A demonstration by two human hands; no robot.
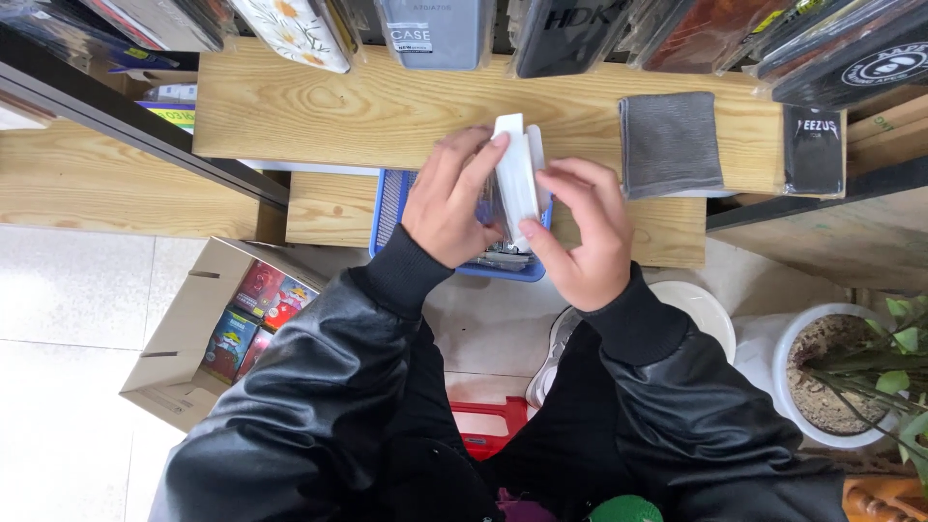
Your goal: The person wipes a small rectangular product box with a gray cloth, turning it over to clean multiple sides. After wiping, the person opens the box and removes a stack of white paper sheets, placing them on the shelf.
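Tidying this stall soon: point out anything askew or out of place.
Nothing looks damaged or spilled. The grey cloth overhangs the wooden shelf edge, and the open cardboard box sits angled on the floor. Both hands hold a white case.

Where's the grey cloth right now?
The grey cloth lies on the wooden shelf, right of the white case held in both hands.

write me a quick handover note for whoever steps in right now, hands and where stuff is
Left hand: fingers on the white flat box, steadying its left side.
Right hand: grips the same box from the right; box is upright over the blue basket.
Basket sits on the lower wooden shelf, more packets inside.
Grey cloth lies on the upper shelf, untouched.
Done: box lifted out. Left: box is not yet set down.
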